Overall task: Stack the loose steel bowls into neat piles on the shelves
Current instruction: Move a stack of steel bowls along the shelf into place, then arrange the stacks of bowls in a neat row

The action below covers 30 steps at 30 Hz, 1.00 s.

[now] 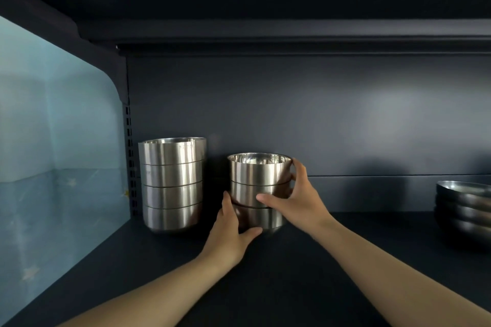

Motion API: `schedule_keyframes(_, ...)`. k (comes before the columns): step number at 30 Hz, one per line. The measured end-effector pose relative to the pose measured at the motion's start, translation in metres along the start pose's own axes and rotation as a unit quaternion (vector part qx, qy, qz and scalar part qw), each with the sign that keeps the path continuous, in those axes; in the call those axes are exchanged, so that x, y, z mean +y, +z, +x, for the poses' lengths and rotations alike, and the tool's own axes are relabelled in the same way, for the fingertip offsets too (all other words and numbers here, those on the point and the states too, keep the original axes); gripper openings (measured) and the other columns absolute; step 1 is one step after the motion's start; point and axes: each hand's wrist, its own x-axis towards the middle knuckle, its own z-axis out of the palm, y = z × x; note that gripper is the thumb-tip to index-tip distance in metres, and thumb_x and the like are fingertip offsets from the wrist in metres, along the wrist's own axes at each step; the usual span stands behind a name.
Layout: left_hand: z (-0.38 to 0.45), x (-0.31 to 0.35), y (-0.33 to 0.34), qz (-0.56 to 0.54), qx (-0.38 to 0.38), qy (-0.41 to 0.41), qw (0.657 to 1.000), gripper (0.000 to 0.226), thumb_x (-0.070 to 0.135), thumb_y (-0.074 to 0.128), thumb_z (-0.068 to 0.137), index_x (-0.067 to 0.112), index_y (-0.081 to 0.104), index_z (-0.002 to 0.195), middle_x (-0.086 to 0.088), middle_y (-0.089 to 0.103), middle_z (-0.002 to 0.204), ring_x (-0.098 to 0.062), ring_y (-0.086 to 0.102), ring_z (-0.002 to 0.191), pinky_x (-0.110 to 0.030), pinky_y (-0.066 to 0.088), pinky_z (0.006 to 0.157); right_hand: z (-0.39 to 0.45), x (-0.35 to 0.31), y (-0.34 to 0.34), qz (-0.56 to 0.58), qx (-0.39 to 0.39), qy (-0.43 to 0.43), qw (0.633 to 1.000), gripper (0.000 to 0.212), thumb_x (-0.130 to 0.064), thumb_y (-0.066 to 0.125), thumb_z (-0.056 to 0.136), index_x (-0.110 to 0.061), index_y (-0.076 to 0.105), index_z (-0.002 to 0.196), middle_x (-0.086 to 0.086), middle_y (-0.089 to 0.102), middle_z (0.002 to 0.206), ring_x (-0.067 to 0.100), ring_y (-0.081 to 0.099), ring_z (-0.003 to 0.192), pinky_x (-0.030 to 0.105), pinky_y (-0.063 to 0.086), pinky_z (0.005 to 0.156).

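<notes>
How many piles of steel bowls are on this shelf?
3. A tall pile stands at the left, a shorter pile is held in the middle by both hands, and a wider pile sits at the right edge, partly cut off.

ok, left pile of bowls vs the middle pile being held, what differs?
The left pile shows four bowls; the middle pile shows three. The left pile stands untouched near the side wall; the middle pile is gripped by both hands, the left hand at its base and the right hand higher up. Both are upright, nested steel bowls of similar shape on the same dark shelf.
</notes>
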Motion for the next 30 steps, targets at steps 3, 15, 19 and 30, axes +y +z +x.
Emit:
schedule_keyframes(3, 0.001, 0.001, 0.001, 0.004, -0.003, -0.003, 1.0, 0.106, 0.039, 0.064, 0.085, 0.021, -0.021, 0.146, -0.004, 0.005, 0.159, -0.018, 0.018, 0.143, -0.03, 0.022, 0.112, 0.0, 0.0, 0.001, -0.011, 0.001, -0.002, 1.0, 0.097, -0.044, 0.081, 0.063, -0.041, 0.019, 0.137, -0.02, 0.041, 0.119, 0.005, 0.043, 0.114, 0.027, 0.04, 0.091)
schedule_keyframes(15, 0.001, -0.001, 0.002, 0.011, 0.001, -0.001, 1.0, 0.107, 0.039, 0.065, 0.084, 0.021, -0.019, 0.146, -0.004, 0.007, 0.158, -0.019, 0.02, 0.143, -0.03, 0.023, 0.111, 0.0, 0.003, 0.001, -0.006, 0.004, 0.002, 1.0, 0.098, -0.043, 0.08, 0.064, -0.037, 0.018, 0.14, -0.011, 0.04, 0.136, 0.011, 0.039, 0.125, 0.036, 0.041, 0.101)
schedule_keyframes(19, -0.002, -0.001, 0.0, 0.05, 0.021, -0.003, 0.999, 0.104, 0.041, 0.067, 0.082, 0.019, -0.009, 0.149, -0.005, 0.014, 0.157, -0.019, 0.025, 0.141, -0.029, 0.026, 0.11, -0.003, 0.001, -0.002, -0.03, 0.012, -0.001, 0.999, 0.095, -0.047, 0.078, 0.065, -0.036, 0.02, 0.139, -0.01, 0.041, 0.133, 0.013, 0.042, 0.124, 0.032, 0.042, 0.098)
schedule_keyframes(30, -0.06, 0.073, -0.015, 0.318, 0.026, 0.051, 0.947, 0.055, 0.048, 0.059, 0.085, 0.022, 0.046, 0.131, 0.004, 0.048, 0.132, -0.017, 0.047, 0.118, -0.029, 0.044, 0.092, -0.057, -0.024, -0.091, -0.328, -0.003, -0.157, 0.931, 0.064, -0.062, 0.056, 0.08, -0.023, 0.045, 0.13, -0.003, 0.051, 0.126, 0.018, 0.045, 0.12, 0.029, 0.041, 0.092)
